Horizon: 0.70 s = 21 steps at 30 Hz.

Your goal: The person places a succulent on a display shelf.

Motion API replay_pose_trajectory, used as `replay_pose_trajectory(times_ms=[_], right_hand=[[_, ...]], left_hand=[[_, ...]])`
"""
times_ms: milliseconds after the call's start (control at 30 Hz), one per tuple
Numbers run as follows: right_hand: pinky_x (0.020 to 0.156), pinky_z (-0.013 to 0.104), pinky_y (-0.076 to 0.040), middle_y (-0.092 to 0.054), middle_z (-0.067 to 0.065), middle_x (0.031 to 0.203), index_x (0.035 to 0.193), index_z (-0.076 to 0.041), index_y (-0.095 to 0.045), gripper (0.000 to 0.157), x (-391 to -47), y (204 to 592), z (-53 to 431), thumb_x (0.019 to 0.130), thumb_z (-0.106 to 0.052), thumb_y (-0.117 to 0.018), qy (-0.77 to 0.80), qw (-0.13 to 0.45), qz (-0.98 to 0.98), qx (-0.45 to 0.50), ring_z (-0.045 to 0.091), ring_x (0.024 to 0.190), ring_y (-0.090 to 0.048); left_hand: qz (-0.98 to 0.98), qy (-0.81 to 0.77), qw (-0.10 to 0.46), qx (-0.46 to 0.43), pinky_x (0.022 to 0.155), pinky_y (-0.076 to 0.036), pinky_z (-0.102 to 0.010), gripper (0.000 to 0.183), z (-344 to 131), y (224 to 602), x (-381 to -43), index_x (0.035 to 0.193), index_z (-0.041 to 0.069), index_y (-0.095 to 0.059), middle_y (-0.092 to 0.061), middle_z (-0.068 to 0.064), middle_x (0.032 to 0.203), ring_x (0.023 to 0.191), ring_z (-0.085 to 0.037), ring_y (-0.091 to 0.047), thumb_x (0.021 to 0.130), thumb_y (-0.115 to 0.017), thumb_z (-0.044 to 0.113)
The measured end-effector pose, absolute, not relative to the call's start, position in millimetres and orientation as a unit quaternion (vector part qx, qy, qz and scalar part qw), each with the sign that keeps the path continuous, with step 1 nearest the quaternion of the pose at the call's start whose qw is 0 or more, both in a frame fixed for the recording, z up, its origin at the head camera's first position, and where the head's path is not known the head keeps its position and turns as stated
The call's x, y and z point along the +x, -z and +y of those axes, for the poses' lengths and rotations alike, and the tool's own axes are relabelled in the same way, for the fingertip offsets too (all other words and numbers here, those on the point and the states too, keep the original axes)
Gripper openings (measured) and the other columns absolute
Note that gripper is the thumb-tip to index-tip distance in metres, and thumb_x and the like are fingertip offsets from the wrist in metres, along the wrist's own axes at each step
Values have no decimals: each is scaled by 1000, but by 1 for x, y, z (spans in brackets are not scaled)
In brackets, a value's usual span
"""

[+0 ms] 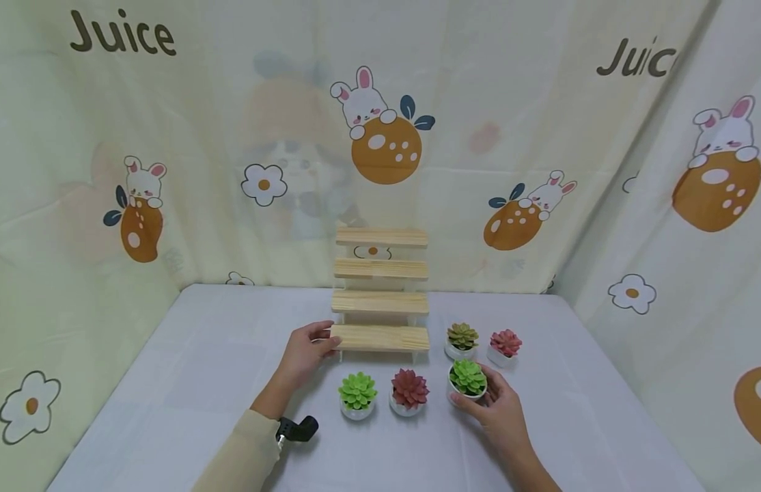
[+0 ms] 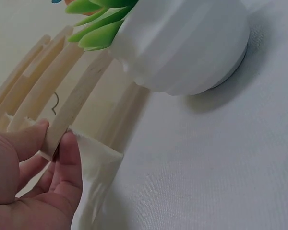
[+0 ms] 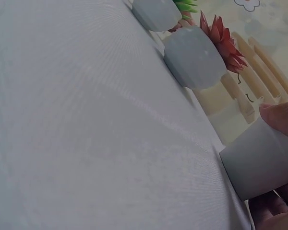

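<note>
My left hand [image 1: 308, 352] pinches the left end of the lowest board of a wooden tiered shelf [image 1: 380, 337], thumb above and fingers below in the left wrist view. My right hand [image 1: 496, 410] grips a white pot with a green succulent [image 1: 468, 378], thumb on the near side and fingers round the far side. In the right wrist view the white pot [image 3: 261, 158] stands close over the cloth. Between my hands stand a bright green potted succulent [image 1: 358, 393] and a dark red potted succulent [image 1: 409, 391].
Behind the held pot are an olive-green potted succulent [image 1: 462, 339] and a pinkish-red potted succulent [image 1: 505, 346]. A white cloth covers the table [image 1: 233, 328]. A printed curtain [image 1: 294, 123] hangs behind the shelf. A black device [image 1: 297, 429] is strapped at my left wrist.
</note>
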State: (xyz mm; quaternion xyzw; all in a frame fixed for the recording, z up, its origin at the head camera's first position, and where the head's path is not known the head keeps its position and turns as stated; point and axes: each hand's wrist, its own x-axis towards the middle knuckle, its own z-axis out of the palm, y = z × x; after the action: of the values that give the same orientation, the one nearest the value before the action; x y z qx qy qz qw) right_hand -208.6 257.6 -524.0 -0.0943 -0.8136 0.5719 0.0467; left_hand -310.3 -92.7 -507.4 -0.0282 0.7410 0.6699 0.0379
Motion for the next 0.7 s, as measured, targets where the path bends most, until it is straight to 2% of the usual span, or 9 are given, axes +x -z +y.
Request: replay_pose_trajectory(times_ms=[200, 367, 567, 700], right_hand=[[99, 13, -41, -45, 8, 141, 138, -11, -40, 87, -210, 522, 256, 66, -31, -86, -580, 45, -808, -92, 17, 131, -41], [99, 16, -44, -47, 10, 140, 137, -10, -43, 85, -210, 516, 253, 66, -31, -85, -585, 48, -806, -75, 17, 129, -44], [95, 10, -44, -48, 10, 140, 137, -10, -43, 86, -212, 506, 249, 66, -31, -85, -584, 59, -809, -38, 19, 127, -46], [96, 15, -46, -48, 9, 139, 137, -9, -44, 85, -216, 497, 246, 67, -33, -85, -575, 71, -815, -8, 21, 125, -48]], left_hand=[[735, -676, 44, -29, 75, -61, -32, 49, -94, 507, -311, 129, 5, -55, -57, -14, 108, 88, -18, -64, 83, -71, 10], [734, -677, 45, -23, 75, -61, -31, 50, -95, 508, -312, 130, 4, -54, -57, -15, 108, 87, -18, -63, 83, -71, 9], [729, -683, 42, -25, 76, -60, -31, 49, -94, 507, -311, 129, 3, -55, -56, -16, 109, 87, -19, -63, 83, -71, 6], [725, -687, 43, -28, 76, -60, -30, 49, -93, 506, -311, 129, 4, -55, -57, -16, 110, 87, -18, -63, 82, -71, 7]])
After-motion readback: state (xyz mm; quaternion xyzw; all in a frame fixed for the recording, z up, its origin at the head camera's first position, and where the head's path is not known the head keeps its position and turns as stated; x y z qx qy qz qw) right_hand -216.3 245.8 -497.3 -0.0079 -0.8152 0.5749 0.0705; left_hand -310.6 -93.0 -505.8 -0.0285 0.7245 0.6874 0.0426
